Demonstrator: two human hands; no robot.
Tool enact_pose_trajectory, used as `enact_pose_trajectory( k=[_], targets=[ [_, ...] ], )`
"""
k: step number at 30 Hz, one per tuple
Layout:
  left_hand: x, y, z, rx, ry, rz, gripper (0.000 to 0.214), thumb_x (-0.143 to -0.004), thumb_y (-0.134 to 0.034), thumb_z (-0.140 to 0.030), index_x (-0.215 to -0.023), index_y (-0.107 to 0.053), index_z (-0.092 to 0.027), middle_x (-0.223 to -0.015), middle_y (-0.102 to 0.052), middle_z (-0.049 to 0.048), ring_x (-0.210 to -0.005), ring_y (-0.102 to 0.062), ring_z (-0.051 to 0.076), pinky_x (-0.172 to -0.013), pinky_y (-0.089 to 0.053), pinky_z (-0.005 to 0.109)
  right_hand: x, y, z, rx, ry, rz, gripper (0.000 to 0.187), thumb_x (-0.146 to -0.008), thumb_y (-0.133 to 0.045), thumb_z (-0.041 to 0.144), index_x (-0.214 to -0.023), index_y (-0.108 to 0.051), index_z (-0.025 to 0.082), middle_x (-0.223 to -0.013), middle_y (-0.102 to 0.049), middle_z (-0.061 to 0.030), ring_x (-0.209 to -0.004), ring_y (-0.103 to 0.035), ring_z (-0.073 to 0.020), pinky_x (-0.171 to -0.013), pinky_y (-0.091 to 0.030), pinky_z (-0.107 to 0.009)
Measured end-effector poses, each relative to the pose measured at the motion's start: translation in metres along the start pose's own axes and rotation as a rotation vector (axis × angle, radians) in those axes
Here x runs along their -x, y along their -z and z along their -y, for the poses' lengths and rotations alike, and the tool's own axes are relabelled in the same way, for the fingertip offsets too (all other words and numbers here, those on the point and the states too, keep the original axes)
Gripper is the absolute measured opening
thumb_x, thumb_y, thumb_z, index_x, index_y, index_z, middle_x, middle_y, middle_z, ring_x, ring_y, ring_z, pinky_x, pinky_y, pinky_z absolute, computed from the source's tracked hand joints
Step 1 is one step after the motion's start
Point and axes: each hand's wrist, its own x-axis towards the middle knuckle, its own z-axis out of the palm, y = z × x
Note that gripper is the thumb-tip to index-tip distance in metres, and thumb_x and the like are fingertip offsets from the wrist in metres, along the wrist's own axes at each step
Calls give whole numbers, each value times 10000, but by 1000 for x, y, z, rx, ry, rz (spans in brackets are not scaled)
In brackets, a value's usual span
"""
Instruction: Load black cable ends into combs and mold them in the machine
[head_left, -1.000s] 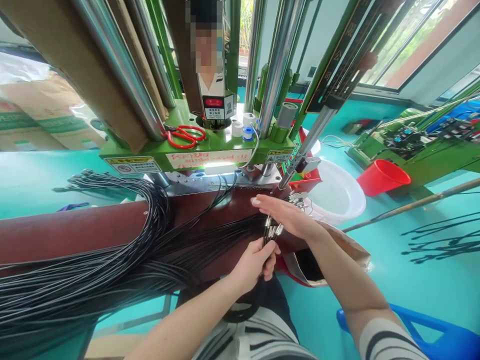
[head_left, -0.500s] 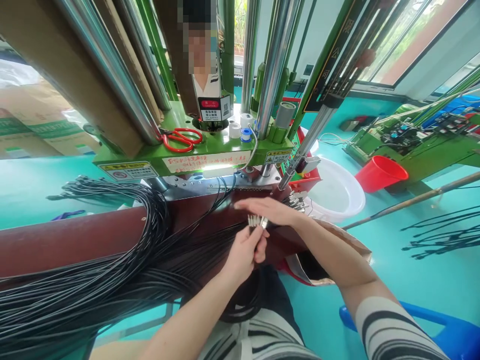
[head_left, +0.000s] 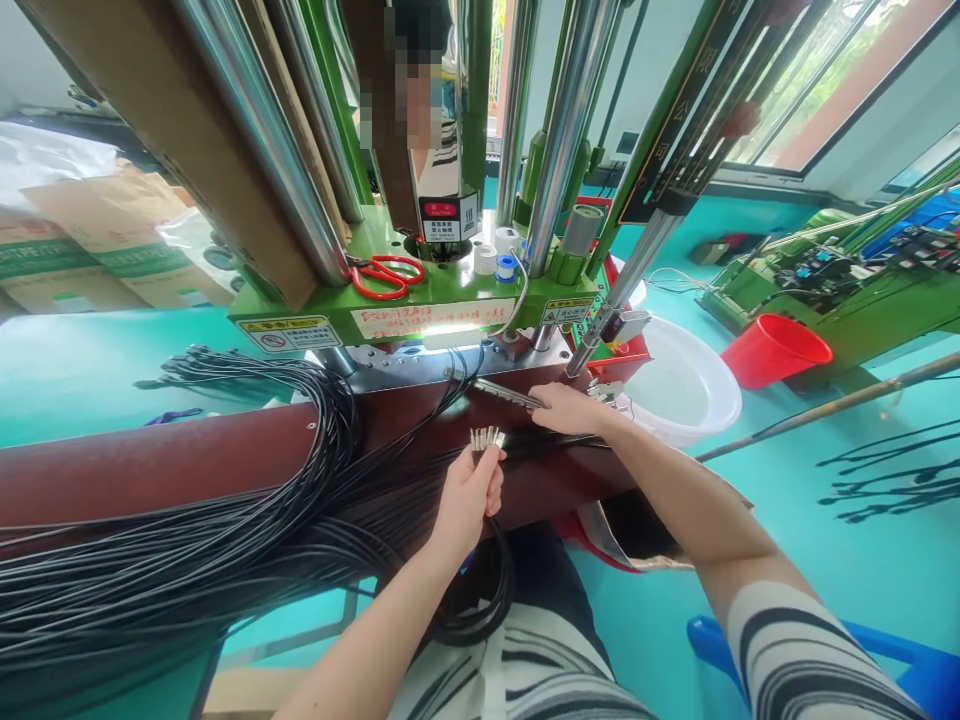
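Observation:
My left hand (head_left: 471, 488) is closed around a bunch of cable ends, whose silvery metal connectors (head_left: 487, 438) stick up past the thumb. A coil of black cable (head_left: 480, 620) hangs below that hand over my lap. My right hand (head_left: 566, 410) grips the right end of a narrow metal bar (head_left: 510, 392), which lies along the front of the green machine (head_left: 442, 300). Under and left of both hands, a thick bundle of black cables (head_left: 300, 500) runs across the brown table (head_left: 255, 450).
Red-handled scissors (head_left: 386, 278) lie on the machine ledge beside small white and blue tape rolls (head_left: 505, 267). To the right are a white tub (head_left: 686, 385), a red bucket (head_left: 776, 350) and a blue stool (head_left: 885, 650). More connectors (head_left: 607, 392) sit beside my right wrist.
My right hand has moved away from the connectors in my left hand and now grips the metal bar. My left hand still holds the bunch, slightly further left in view.

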Motion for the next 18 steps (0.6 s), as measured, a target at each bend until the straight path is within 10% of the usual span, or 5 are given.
enact_pose_trajectory(
  k=[4, 8, 18],
  targets=[
    [0, -8, 4, -117, 18, 20, 313, -696, -602, -436, -730, -407, -193, -421, -284, -123, -323, -211, 17, -317, -160, 149, 42, -25, 0, -795, -128, 120, 403, -658, -417, 136, -1047, -519, 165, -445, -416, 88, -288, -318, -55, -307, -247, -169],
    [-4, -21, 14, -255, 34, 54, 303, -660, -629, -401, -673, -425, -178, -400, -311, -111, -309, -228, 17, -307, -158, 157, 66, -64, 5, -1429, -128, -28, 468, -727, -475, 241, -1189, -465, 171, -448, -393, 101, -260, -244, -39, -253, -207, -156],
    [-8, -26, 19, -316, 28, 90, 253, -687, -596, -377, -668, -446, -174, -380, -303, -110, -310, -220, 26, -308, -168, 160, 68, -83, 6, -1626, -157, -243, 507, -788, -507, 431, -1222, -456, 173, -456, -442, 87, -251, -274, -31, -247, -217, -151]
  ],
)
